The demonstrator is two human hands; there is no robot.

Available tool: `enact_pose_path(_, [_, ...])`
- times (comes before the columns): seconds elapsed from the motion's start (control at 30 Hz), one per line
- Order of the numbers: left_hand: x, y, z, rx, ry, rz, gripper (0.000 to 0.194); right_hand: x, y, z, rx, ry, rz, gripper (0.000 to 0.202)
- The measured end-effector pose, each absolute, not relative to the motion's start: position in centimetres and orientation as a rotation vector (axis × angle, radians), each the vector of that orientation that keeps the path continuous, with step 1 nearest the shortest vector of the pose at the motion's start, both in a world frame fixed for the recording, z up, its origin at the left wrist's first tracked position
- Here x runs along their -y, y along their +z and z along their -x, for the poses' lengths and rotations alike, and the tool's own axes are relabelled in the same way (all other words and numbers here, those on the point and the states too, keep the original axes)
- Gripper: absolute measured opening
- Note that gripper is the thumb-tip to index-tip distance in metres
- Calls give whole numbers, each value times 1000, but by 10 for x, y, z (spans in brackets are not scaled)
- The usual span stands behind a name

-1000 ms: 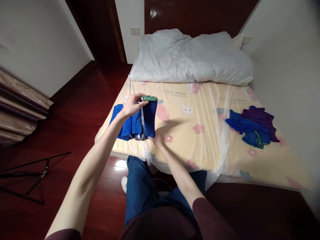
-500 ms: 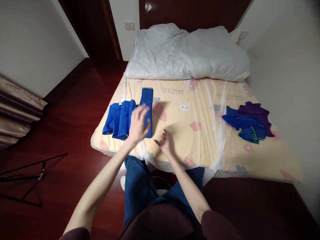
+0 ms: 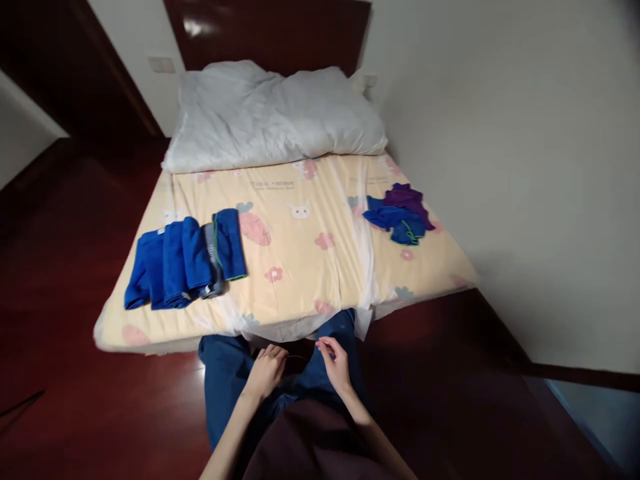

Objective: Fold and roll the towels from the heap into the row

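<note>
Both of my hands are over my lap, below the front edge of the bed. My left hand (image 3: 267, 368) has its fingers curled down together, with nothing visible in it. My right hand (image 3: 335, 363) is loosely bent, its fingers a little apart and nothing seen in them. On the bed's left side lies a row of folded blue towels (image 3: 173, 263). Beside them are a narrow grey folded cloth (image 3: 213, 260) and a blue folded cloth with green edging (image 3: 230, 243). A crumpled heap of blue cloths (image 3: 397, 220) and a purple cloth (image 3: 407, 200) lies to the right.
The bed (image 3: 295, 293) has a yellow patterned sheet under sheer plastic-like covering. A white quilt (image 3: 275, 120) is bundled by the dark headboard (image 3: 270, 33). A wall (image 3: 500, 167) stands close on the right. A thin dark rod (image 3: 23, 403) shows at lower left.
My hands have drawn back from the bed to my lap. The view has swung right. The green-edged cloth now lies closer to the row, with the grey cloth visible between.
</note>
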State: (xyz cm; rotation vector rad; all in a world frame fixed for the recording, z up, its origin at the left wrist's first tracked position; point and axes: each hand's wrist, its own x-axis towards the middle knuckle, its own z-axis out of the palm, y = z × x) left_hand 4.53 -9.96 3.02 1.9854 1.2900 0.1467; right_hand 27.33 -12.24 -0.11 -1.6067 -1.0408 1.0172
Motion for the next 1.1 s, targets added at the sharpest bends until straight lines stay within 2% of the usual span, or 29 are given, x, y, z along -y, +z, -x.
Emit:
enact_pose_path(0.17, [13,45,-32,-1299,170,-2245,37,114,1,-281,866,1028,1518,31])
enact_pose_path(0.37, [-122,63,-22,-1461,124,-2559,56,115,0,-291,717,1044,1453,32])
enact_pose_path(0.47, [-168,69,-20,-1562,-11,-2644,62,112,-1,-293,728,1052,1426,33])
enact_pose_path(0.6, [-189,60,-7,-1870,-243,-2674,56,110,-3,-297,735,1096,1416,42])
enact_pose_path(0.73, [-189,46,23,-2085,-307,-2564,58,107,-4,-301,702,1131,1409,47])
enact_pose_path(1.1, [-199,35,63,-2036,174,-2350,63,107,-10,-313,673,1178,1401,46])
